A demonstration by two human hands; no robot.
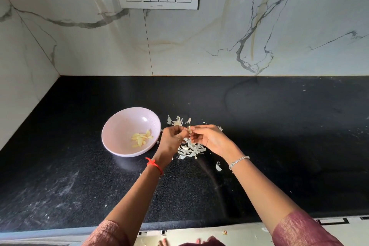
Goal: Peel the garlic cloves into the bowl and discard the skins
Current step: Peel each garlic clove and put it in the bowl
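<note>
Garlic clove (pixel 189 130), pinched between left hand (pixel 172 139) and right hand (pixel 209 138) above skin pile (pixel 190 150) to catch peelings, pink bowl (pixel 111 141) alongside.

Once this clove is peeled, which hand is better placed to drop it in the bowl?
Probably the left hand: both pinch the clove, but it is beside the bowl, the right hand farther.

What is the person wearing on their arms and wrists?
A thin red thread bracelet is tied round the wrist of the left hand. A silver chain bracelet circles the wrist of the right hand. Both arms wear mauve-pink woven fabric sleeves, left sleeve and right sleeve, ending near the elbows.
</note>
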